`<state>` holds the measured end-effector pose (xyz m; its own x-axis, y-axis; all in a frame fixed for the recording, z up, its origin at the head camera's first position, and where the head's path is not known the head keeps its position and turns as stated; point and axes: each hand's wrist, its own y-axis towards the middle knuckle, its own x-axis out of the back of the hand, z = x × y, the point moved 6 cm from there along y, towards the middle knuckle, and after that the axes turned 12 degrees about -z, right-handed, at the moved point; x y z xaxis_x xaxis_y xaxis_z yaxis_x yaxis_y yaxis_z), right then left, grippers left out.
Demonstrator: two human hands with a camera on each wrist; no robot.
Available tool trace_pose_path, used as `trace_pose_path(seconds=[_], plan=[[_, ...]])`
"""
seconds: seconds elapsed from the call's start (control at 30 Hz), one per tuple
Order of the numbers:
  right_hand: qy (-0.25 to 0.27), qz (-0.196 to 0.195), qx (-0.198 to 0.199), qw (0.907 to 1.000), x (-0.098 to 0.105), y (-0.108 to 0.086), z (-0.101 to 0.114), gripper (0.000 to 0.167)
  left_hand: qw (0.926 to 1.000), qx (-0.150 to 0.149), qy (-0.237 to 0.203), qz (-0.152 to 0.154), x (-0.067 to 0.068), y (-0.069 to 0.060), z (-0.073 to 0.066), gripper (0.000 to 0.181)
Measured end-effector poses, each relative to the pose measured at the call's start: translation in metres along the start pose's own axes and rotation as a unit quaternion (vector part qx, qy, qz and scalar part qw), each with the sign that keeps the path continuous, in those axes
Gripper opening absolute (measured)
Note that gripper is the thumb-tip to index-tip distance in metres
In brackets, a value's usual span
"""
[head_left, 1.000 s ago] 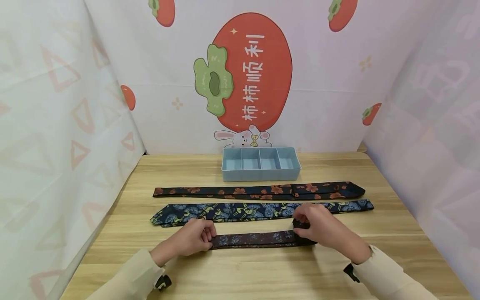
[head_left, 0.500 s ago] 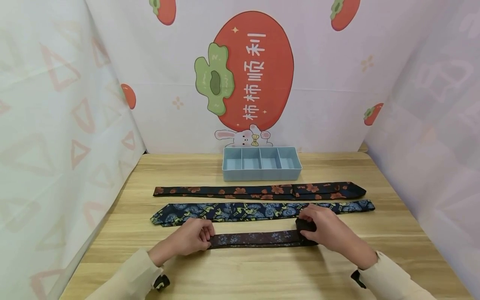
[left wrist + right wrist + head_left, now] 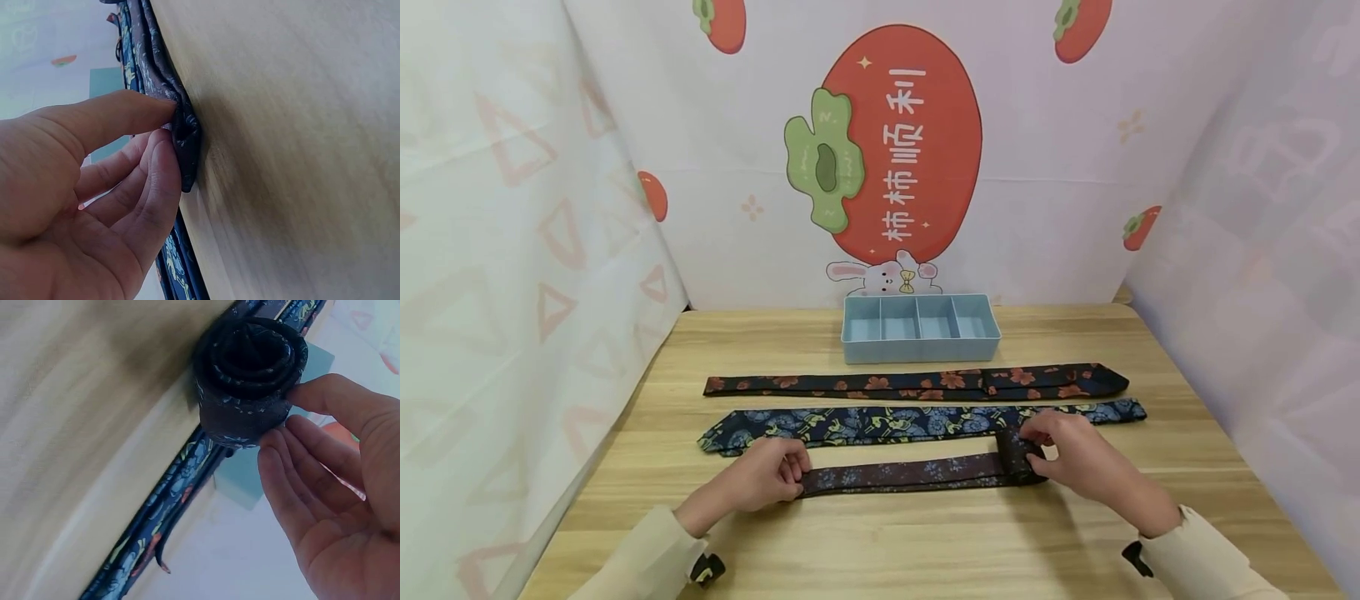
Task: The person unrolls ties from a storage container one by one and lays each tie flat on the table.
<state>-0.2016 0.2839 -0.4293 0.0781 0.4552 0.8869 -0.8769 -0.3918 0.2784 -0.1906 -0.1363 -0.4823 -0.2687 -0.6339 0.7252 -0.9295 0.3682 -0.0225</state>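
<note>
A dark maroon necktie (image 3: 902, 473) with small blue flowers lies nearest the person, rolled up at its right end. My left hand (image 3: 770, 472) pinches the flat left end between thumb and fingers; the left wrist view shows the folded tip (image 3: 187, 134) at those fingers. At the other end, my right hand (image 3: 1078, 458) holds the roll by its outer right side with thumb and fingertips. The right wrist view looks into the coil (image 3: 250, 381), whose layers are loosely wound, and the right hand (image 3: 337, 469) beside it.
Behind lies a navy necktie (image 3: 887, 423) with blue and yellow figures. Farther back is a dark necktie (image 3: 880, 383) with orange flowers. A blue four-slot box (image 3: 921, 350) stands at the back of the wooden table (image 3: 880, 550), before a printed cloth (image 3: 1037, 233).
The right hand has shifted right and opened somewhat, exposing more of the roll, which also moved right. The left hand has moved slightly left with its end of the maroon necktie.
</note>
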Motion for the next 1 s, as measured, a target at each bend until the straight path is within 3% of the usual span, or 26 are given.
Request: trace_pose_path(seconds=[0.27,0.43,0.63,1.0], plan=[[0.012,0.006,0.014,0.9998,0.003,0.015,0.016,0.023,1.0000,-0.002,-0.001,0.001,0.001,0.000,-0.002,0.021],[0.016,0.022,0.019,0.9995,-0.009,0.023,0.024,0.024,1.0000,-0.001,-0.003,0.004,0.001,0.000,-0.002,0.021],[-0.013,0.027,0.024,0.9993,-0.020,0.017,0.020,0.025,0.9999,0.006,-0.007,0.008,0.002,-0.001,0.002,0.021],[-0.030,0.006,0.019,0.9993,-0.002,0.002,0.008,0.027,0.9999,0.010,0.008,-0.007,0.013,-0.009,0.012,0.022]])
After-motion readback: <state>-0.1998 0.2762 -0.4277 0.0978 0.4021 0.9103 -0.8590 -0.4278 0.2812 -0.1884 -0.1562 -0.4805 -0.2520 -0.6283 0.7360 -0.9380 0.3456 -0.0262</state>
